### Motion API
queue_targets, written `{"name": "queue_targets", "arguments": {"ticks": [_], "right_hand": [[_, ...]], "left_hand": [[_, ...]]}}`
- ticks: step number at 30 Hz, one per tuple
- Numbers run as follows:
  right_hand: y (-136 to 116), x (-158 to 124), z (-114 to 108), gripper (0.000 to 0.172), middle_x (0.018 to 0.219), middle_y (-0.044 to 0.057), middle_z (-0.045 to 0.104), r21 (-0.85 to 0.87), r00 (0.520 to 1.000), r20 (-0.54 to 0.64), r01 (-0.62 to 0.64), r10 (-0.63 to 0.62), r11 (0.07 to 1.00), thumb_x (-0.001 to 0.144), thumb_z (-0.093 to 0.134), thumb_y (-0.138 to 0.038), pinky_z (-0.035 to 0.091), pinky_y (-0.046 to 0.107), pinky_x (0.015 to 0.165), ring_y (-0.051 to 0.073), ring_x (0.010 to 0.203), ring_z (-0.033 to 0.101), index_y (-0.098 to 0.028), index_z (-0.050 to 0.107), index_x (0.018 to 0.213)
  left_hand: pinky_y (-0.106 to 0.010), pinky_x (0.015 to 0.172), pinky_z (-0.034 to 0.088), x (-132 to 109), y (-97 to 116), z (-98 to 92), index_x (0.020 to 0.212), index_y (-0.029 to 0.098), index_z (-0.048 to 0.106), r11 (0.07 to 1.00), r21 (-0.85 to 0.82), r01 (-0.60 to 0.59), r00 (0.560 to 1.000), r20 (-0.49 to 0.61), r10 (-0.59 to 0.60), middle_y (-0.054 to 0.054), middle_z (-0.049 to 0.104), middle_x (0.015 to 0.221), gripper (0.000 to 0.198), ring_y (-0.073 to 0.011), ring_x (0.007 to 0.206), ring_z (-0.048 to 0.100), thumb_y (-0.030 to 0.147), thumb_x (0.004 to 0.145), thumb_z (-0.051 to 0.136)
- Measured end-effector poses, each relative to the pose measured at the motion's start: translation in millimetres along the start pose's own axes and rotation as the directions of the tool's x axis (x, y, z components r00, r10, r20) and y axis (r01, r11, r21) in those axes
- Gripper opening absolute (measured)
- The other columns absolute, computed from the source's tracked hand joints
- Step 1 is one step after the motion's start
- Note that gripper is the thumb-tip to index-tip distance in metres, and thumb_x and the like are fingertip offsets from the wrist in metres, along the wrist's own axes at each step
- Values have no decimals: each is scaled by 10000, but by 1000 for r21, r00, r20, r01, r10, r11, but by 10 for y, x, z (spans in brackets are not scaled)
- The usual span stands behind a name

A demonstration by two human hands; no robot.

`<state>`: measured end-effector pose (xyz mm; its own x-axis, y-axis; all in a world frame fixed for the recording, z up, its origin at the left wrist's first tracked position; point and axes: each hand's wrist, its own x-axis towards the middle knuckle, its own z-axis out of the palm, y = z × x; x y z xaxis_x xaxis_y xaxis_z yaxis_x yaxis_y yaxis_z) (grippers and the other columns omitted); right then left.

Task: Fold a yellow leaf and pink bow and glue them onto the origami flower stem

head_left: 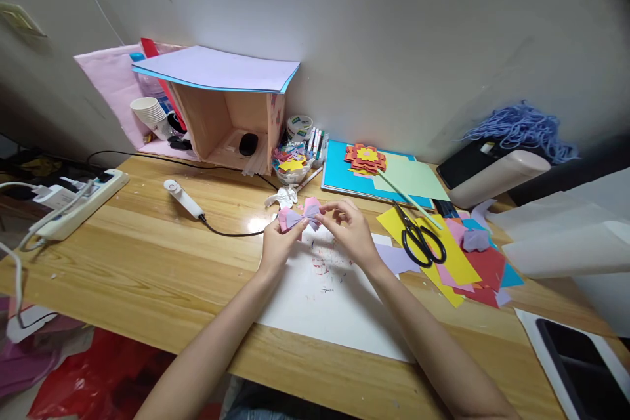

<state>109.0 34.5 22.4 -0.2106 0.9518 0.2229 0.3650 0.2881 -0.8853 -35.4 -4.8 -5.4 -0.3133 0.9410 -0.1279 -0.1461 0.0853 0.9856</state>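
Both of my hands hold a small folded paper piece (pixel 298 215), pink and lilac and shaped like a bow, just above a white sheet (pixel 331 302) on the wooden desk (pixel 147 262). My left hand (pixel 278 244) pinches its left side. The fingertips of my right hand (pixel 347 228) pinch its right side. Black scissors (pixel 419 236) lie on loose yellow, red and pink paper sheets (pixel 457 262) to the right of my right hand.
A glue gun (pixel 183 197) with a black cable lies left of centre. A power strip (pixel 81 202) sits at the left edge. A cardboard box (pixel 229 121) under lilac sheets, paper cups (pixel 150 115), markers, a bowl of scraps (pixel 291 167), a layered paper flower (pixel 365 157) on blue card and purple yarn (pixel 522 128) stand behind.
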Motion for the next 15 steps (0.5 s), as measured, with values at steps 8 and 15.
{"name": "queue_targets", "arguments": {"ticks": [8,15], "right_hand": [[36,30,-5,133,909,46,566,13,997,68,26,-26,1000,709,645,-352,378,344,809,217,963,494,-223,642,738],[10,19,11,166,939,53,551,137,996,80,33,-44,990,712,638,-324,396,342,865,198,972,522,-185,585,637]], "left_hand": [[-205,587,375,-20,35,12,725,130,644,999,-16,-36,998,51,37,-4,575,653,281,-105,601,475,380,617,712],[-194,547,342,-19,25,2,678,121,623,999,-15,-40,998,51,41,21,518,584,290,-86,554,433,396,628,701]]}}
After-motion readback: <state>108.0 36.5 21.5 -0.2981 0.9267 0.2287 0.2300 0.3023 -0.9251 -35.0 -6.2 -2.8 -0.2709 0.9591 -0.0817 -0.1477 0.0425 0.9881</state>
